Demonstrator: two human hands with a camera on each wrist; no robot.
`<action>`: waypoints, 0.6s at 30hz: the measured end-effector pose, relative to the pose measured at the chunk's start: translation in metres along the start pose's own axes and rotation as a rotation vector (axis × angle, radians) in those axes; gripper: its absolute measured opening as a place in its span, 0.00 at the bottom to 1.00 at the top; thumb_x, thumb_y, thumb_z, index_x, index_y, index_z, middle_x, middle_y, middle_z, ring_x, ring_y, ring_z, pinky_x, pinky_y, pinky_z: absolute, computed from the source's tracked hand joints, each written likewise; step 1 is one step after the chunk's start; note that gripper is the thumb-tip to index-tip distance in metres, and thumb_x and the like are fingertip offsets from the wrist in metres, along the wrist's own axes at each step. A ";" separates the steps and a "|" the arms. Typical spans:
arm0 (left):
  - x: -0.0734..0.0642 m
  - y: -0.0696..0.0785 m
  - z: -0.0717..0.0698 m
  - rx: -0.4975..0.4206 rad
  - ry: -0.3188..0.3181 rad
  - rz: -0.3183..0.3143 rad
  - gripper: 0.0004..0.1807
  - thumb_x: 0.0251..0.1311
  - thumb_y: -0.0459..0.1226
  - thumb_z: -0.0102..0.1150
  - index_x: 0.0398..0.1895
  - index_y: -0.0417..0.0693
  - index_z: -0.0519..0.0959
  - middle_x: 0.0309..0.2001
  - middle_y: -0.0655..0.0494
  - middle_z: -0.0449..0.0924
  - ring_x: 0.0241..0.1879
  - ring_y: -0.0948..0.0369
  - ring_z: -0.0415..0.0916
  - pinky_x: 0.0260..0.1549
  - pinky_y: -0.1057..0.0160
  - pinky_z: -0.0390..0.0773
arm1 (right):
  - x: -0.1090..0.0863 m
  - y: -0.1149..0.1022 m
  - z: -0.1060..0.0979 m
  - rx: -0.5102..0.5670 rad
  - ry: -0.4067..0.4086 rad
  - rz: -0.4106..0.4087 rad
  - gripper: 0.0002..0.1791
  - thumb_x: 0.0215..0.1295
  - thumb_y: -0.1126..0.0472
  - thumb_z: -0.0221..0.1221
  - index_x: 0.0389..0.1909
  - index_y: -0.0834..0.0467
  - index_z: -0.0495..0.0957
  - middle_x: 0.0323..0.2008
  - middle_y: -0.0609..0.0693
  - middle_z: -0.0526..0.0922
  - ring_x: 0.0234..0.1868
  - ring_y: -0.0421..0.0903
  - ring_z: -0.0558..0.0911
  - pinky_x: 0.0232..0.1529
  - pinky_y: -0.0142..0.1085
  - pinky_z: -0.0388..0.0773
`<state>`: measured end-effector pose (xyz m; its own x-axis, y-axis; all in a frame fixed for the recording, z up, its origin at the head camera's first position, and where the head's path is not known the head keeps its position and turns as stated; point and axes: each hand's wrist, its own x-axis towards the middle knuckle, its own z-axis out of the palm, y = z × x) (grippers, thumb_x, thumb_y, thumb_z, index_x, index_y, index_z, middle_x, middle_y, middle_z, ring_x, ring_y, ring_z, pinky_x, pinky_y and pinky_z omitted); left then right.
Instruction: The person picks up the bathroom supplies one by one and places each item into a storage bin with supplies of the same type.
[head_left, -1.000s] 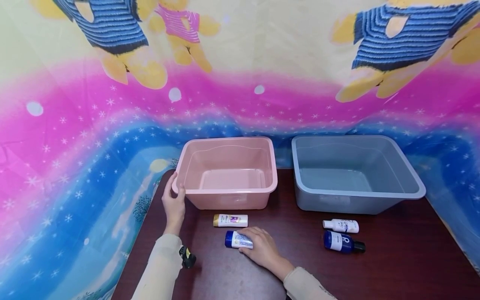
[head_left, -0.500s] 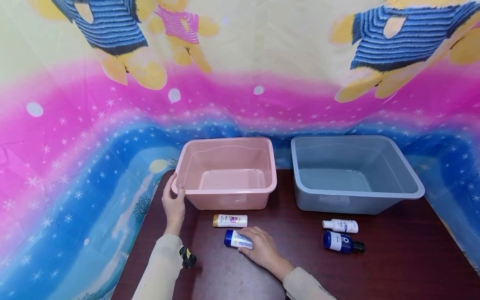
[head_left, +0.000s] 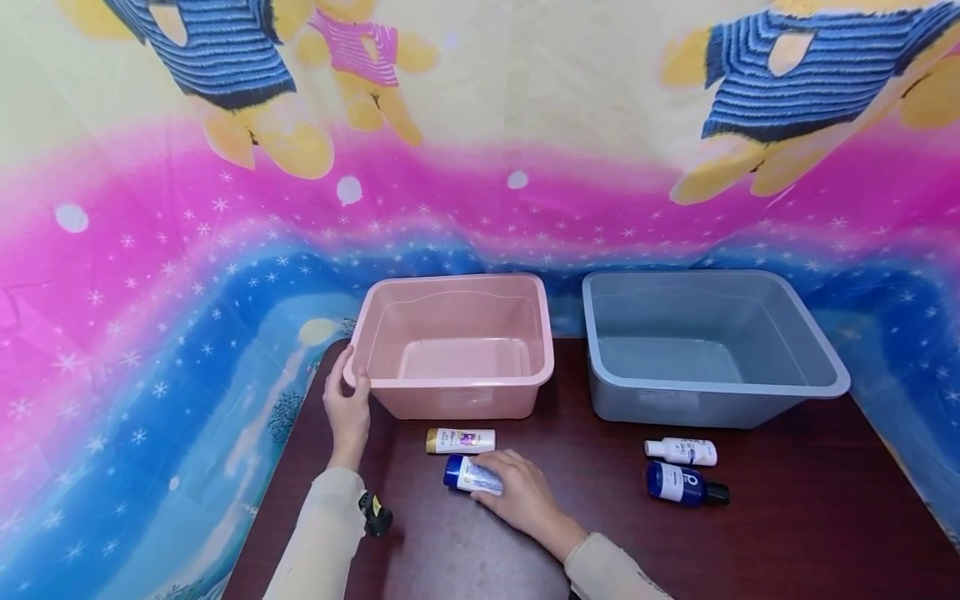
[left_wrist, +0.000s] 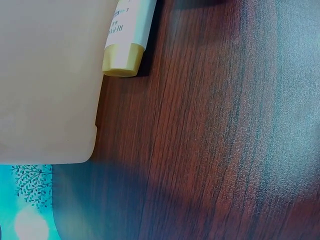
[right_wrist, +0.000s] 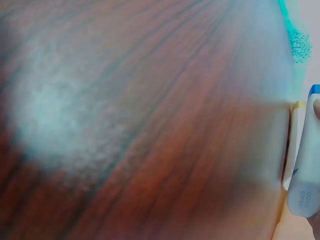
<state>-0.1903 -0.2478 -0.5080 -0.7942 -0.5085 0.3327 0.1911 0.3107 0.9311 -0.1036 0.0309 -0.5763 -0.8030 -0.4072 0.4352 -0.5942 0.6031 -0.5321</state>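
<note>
My left hand [head_left: 347,417] grips the rim of the pink basin [head_left: 450,384] at its front left corner, thumb at the front and fingers along the outer side. In front of that basin my right hand [head_left: 525,498] holds a white bottle with a blue cap [head_left: 467,474], cap to the left; the palm hides its other end. Just behind it a white bottle with a gold cap [head_left: 468,441] lies on its side. The right wrist view catches the blue-capped bottle [right_wrist: 306,160] at its right edge. Neither hand shows in the left wrist view.
A grey-blue basin [head_left: 720,389] stands to the right of the pink one. Before it lie a small white bottle [head_left: 686,452] and a dark blue bottle with a black cap [head_left: 678,485]. A printed cloth [head_left: 480,200] hangs behind the dark brown table [head_left: 795,533].
The right hand and the blue-capped bottle have shifted slightly left and away from me, and the cap end looks a little higher. The left hand stays on the pink basin.
</note>
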 end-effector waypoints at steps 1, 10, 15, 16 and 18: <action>0.000 0.000 0.000 0.002 0.001 0.000 0.22 0.60 0.43 0.57 0.59 0.68 0.73 0.59 0.66 0.70 0.61 0.61 0.61 0.62 0.52 0.57 | 0.000 -0.001 -0.001 0.001 0.002 -0.001 0.29 0.42 0.47 0.72 0.49 0.45 0.79 0.47 0.38 0.80 0.47 0.37 0.76 0.46 0.37 0.74; 0.000 0.001 0.000 -0.003 0.005 -0.006 0.22 0.60 0.42 0.58 0.58 0.68 0.73 0.59 0.64 0.70 0.61 0.60 0.61 0.61 0.51 0.58 | 0.008 -0.012 -0.009 0.024 0.018 -0.016 0.27 0.44 0.49 0.71 0.50 0.46 0.79 0.47 0.37 0.79 0.48 0.36 0.75 0.47 0.36 0.74; 0.001 0.000 0.000 0.007 0.004 -0.003 0.22 0.60 0.42 0.58 0.59 0.68 0.73 0.59 0.66 0.70 0.62 0.61 0.61 0.62 0.51 0.58 | 0.013 -0.019 -0.013 0.037 0.029 -0.042 0.27 0.45 0.49 0.71 0.50 0.46 0.79 0.47 0.38 0.79 0.47 0.36 0.75 0.45 0.34 0.75; 0.001 0.000 0.000 0.009 0.001 -0.005 0.22 0.60 0.42 0.58 0.59 0.68 0.73 0.59 0.66 0.70 0.62 0.61 0.61 0.61 0.51 0.58 | 0.014 -0.020 -0.014 0.038 0.030 -0.046 0.27 0.45 0.49 0.71 0.50 0.46 0.79 0.47 0.38 0.80 0.47 0.36 0.75 0.45 0.34 0.75; 0.001 0.000 0.000 0.009 -0.002 -0.009 0.23 0.60 0.42 0.58 0.59 0.68 0.73 0.59 0.67 0.70 0.62 0.61 0.61 0.61 0.50 0.58 | 0.016 -0.022 -0.015 0.039 0.031 -0.059 0.28 0.44 0.50 0.72 0.50 0.47 0.79 0.46 0.39 0.80 0.47 0.36 0.76 0.45 0.35 0.74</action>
<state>-0.1907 -0.2485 -0.5081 -0.7971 -0.5095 0.3242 0.1787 0.3138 0.9325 -0.1026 0.0214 -0.5462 -0.7652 -0.4195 0.4884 -0.6422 0.5515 -0.5324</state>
